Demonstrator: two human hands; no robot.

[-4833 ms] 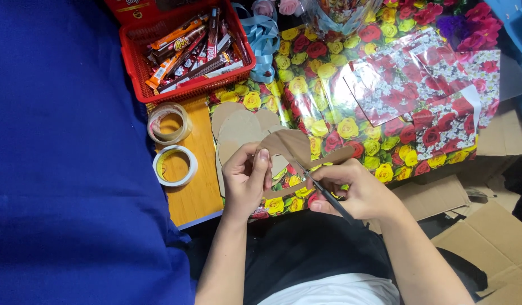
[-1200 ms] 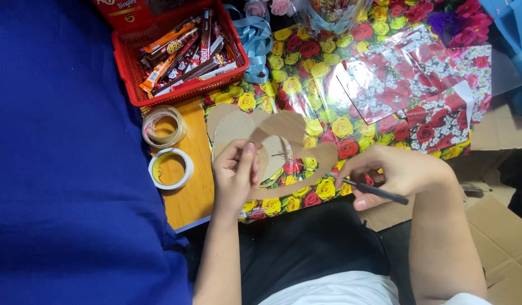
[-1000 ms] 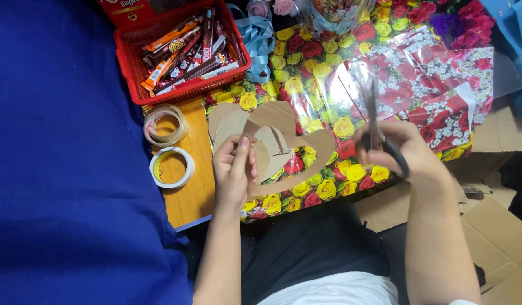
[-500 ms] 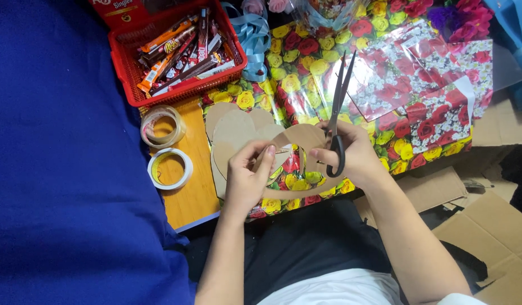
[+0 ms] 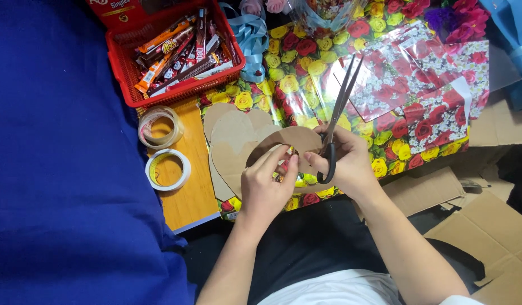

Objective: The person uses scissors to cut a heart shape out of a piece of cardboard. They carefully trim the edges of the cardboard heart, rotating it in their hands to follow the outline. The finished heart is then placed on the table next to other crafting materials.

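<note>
Rose-print wrapping paper [image 5: 385, 85] covers most of the desk [image 5: 187, 192], with a red basket [image 5: 176, 51] of snack bars at its far corner. On the paper's near edge lies a cardboard heart [image 5: 238, 141]. The left hand [image 5: 266, 189] pinches its rim; the right hand [image 5: 348, 164] grips black-handled scissors [image 5: 337, 113], blades parted, pointing away.

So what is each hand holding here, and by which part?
The right hand holds black-handled scissors by the finger loops, blades pointing away and slightly apart. The left hand pinches the inner edge of a cardboard heart cutout.
</note>
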